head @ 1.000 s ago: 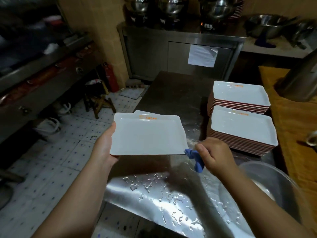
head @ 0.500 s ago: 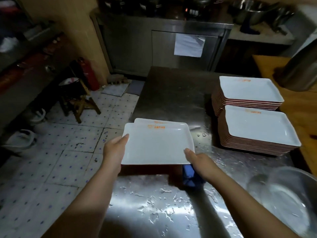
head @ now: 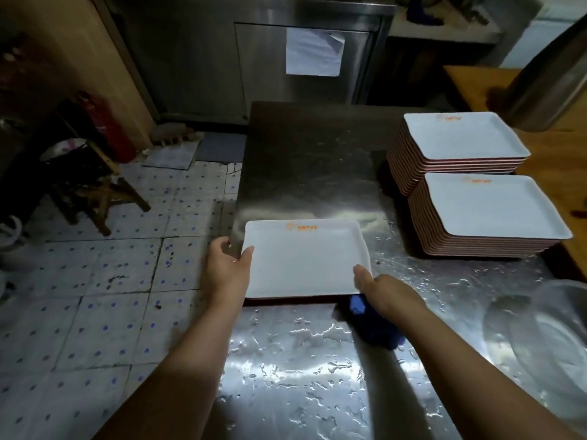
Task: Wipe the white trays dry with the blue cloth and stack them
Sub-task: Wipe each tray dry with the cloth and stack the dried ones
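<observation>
White tray (head: 305, 258) is lying at the left edge of a wet steel table (head: 317, 360) beside a tiled floor (head: 95, 296). Left hand (head: 227, 268) is gripping its left rim; right hand (head: 386, 295) is pinching its near corner, holding the blue cloth (head: 374, 325). Two stacks (head: 460, 185) are sitting right; a clear bowl (head: 546, 338) is nearer.

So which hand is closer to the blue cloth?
The right hand. It sits directly over the blue cloth, which bunches beneath it at the white tray's near right corner. The left hand grips the tray's left edge, across the tray from the cloth.
</observation>
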